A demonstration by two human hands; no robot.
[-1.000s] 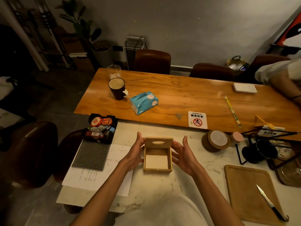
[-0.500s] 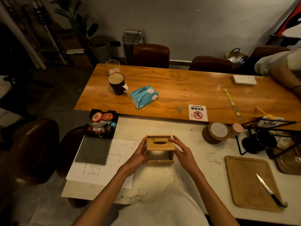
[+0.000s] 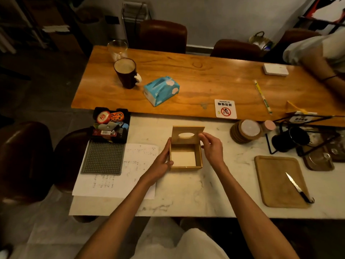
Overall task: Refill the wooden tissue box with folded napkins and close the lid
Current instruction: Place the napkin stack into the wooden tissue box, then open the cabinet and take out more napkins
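Observation:
The wooden tissue box [image 3: 186, 166] sits on the white marble counter [image 3: 186, 195], straight in front of me. Its hinged lid [image 3: 189, 141], with an oval slot, stands raised at the far side. A flat stack of white folded napkins [image 3: 183, 159] lies inside, low in the box. My left hand [image 3: 160, 163] grips the box's left wall, thumb at the front left corner. My right hand [image 3: 211, 148] pinches the lid's right edge with its fingertips.
A blue tissue pack [image 3: 161, 90], a dark mug [image 3: 126, 72] and a glass [image 3: 117, 48] stand on the wooden table behind. To the left lie a black tray of small items [image 3: 110, 124], a grey mat [image 3: 103, 157] and paper [image 3: 119, 182]. Coasters [image 3: 245, 130] and a cutting board [image 3: 276, 180] with a knife [image 3: 296, 186] are on the right.
The lid, upright one second ago, was lowered almost flat half a second ago and now stands raised again. Both hands have closed in onto the box and lid.

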